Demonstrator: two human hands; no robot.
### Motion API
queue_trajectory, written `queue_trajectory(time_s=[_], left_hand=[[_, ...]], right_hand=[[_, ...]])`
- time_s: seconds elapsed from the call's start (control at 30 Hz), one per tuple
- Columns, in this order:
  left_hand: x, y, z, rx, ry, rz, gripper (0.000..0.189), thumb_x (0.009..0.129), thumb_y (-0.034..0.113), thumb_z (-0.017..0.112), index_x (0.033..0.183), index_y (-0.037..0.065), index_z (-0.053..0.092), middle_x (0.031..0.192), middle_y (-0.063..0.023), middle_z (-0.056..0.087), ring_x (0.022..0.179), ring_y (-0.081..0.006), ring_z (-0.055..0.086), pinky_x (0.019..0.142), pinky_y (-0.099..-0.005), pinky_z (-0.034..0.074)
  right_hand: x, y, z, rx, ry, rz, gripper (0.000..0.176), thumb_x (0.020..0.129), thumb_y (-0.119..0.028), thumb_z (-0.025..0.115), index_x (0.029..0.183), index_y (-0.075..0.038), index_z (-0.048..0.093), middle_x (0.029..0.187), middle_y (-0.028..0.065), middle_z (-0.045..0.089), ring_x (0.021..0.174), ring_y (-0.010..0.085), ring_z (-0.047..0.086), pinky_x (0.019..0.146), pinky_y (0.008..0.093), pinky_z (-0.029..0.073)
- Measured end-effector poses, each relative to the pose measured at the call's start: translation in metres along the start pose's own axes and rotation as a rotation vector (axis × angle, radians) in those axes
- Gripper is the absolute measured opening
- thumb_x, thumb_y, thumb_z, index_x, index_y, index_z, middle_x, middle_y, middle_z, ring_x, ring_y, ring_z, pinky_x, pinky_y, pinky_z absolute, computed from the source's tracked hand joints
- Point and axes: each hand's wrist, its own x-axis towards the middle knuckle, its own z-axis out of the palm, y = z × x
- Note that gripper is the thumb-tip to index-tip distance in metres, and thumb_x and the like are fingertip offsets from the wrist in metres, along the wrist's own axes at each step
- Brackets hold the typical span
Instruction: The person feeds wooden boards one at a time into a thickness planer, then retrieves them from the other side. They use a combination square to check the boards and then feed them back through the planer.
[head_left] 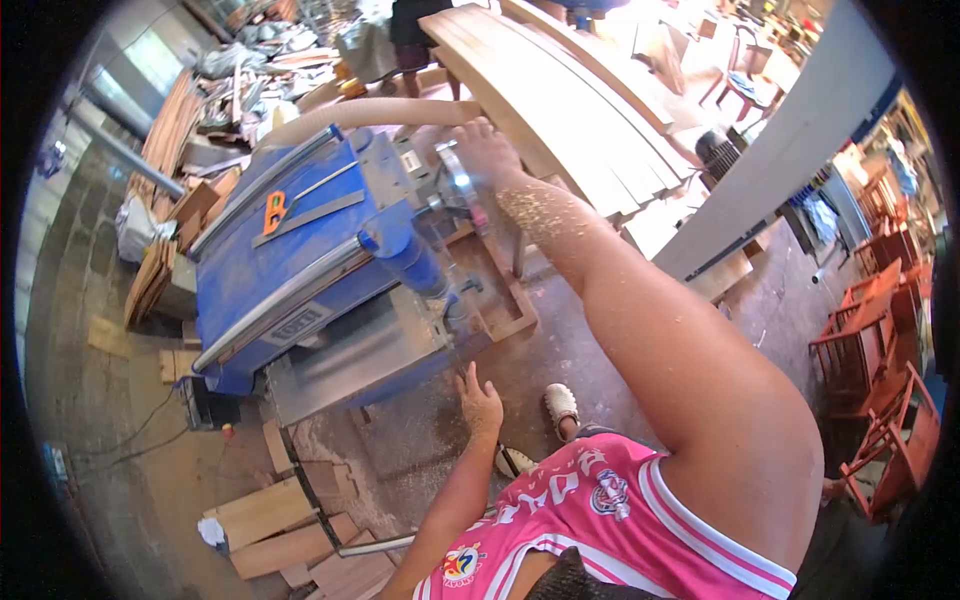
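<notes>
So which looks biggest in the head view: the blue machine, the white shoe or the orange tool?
1. blue machine, by far
2. white shoe and orange tool: they look about alike, and the tool lies farther off, so unranked

- Dusty concrete floor (560, 350), sawdust scattered everywhere.
- Red wooden chairs (880, 340) crowd the right edge.
- Pale planks (560, 90) stacked up top, brightly sunlit.
- Offcuts (265, 515) litter the floor's lower-left corner.

Nothing legible: white lettering on the pink jersey (640, 520) is distorted, the nameplate (297, 325) on the blue planer (345, 180) blurred.
</notes>
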Motion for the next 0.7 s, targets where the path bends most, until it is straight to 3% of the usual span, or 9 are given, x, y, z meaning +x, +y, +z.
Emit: queue_trajectory(time_s=[0.07,0.1,0.3,0.4,0.53,0.7], left_hand=[[-0.011,0.009,0.01,-0.001,-0.012,0.028,0.059,0.088,0.012,0.058,0.143,0.018,0.036,0.144,-0.0347,0.03,0.132,-0.0497,0.032,0.107,-0.0484,0.034],[0.014,-0.01,-0.019,0.043,0.029,0.041,0.059,0.088,0.012,0.058,0.143,0.018,0.036,0.144,-0.0347,0.03,0.132,-0.0497,0.032,0.107,-0.0484,0.034],[0.004,-0.003,-0.006,0.001,0.018,0.046,0.057,0.088,0.012,0.058,0.141,0.018,0.038,0.142,-0.035,0.031,0.131,-0.0491,0.035,0.106,-0.0487,0.035],[0.005,-0.003,-0.006,-0.041,-0.009,0.063,0.055,0.087,0.01,0.058,0.139,0.013,0.041,0.141,-0.0366,0.033,0.133,-0.0504,0.031,0.109,-0.0497,0.031],[0.004,0.0,-0.005,-0.019,0.02,0.044,0.054,0.087,0.009,0.058,0.138,0.013,0.042,0.14,-0.0333,0.037,0.133,-0.0497,0.032,0.109,-0.0499,0.031],[0.004,0.002,-0.007,-0.01,0.017,0.013,0.053,0.087,0.01,0.058,0.138,0.013,0.042,0.14,-0.0338,0.037,0.133,-0.0497,0.032,0.109,-0.0498,0.031]], right_hand=[[-0.01,0.008,-0.006,-0.038,0.058,-0.017,0.035,0.09,-0.015,0.047,0.123,-0.003,0.042,0.125,0.0159,0.048,0.129,0.0325,0.039,0.099,0.0416,0.044],[0.009,-0.015,-0.001,0.007,0.098,-0.018,0.035,0.09,-0.015,0.047,0.123,-0.003,0.042,0.125,0.0159,0.048,0.129,0.0325,0.039,0.099,0.0416,0.044],[-0.001,-0.004,0.006,-0.046,0.202,-0.071,0.032,0.089,-0.015,0.048,0.118,-0.002,0.043,0.118,0.0147,0.049,0.121,0.0311,0.044,0.093,0.0414,0.047],[0.005,0.0,0.016,-0.098,0.284,-0.084,0.032,0.089,-0.018,0.048,0.116,-0.002,0.044,0.115,0.0145,0.05,0.117,0.0306,0.046,0.09,0.0413,0.048],[0.002,0.0,0.001,-0.022,0.047,-0.046,0.036,0.092,-0.02,0.046,0.124,-0.003,0.043,0.124,0.0149,0.048,0.126,0.0313,0.041,0.091,0.0431,0.046],[0.004,0.002,0.014,-0.04,0.141,-0.056,0.035,0.092,-0.018,0.044,0.124,-0.004,0.043,0.123,0.0144,0.047,0.126,0.0313,0.041,0.092,0.0429,0.045]])
